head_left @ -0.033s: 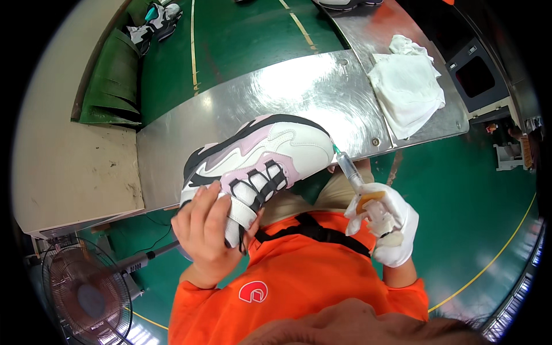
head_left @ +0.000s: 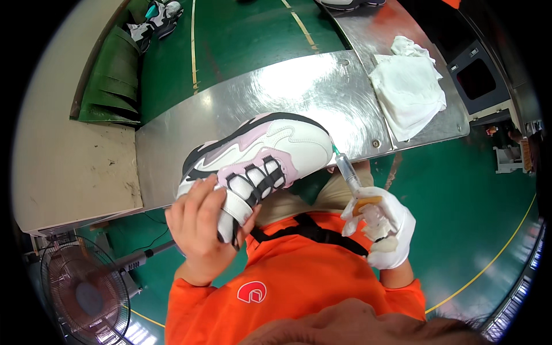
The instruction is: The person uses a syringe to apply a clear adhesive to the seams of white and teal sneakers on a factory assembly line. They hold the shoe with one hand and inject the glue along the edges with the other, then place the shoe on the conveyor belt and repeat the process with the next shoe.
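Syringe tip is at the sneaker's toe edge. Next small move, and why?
Probably ease the syringe tip along the toe seam of the sneaker. The gloved right hand has it angled at the toe, the bare left hand grips the heel end, and the shoe rests tilted on the steel table.

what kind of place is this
Probably a shoe factory floor. A bare left hand holds a white and pink sneaker over a steel workbench, while the gloved right hand puts a syringe to its toe. More sneakers sit by the green painted floor.
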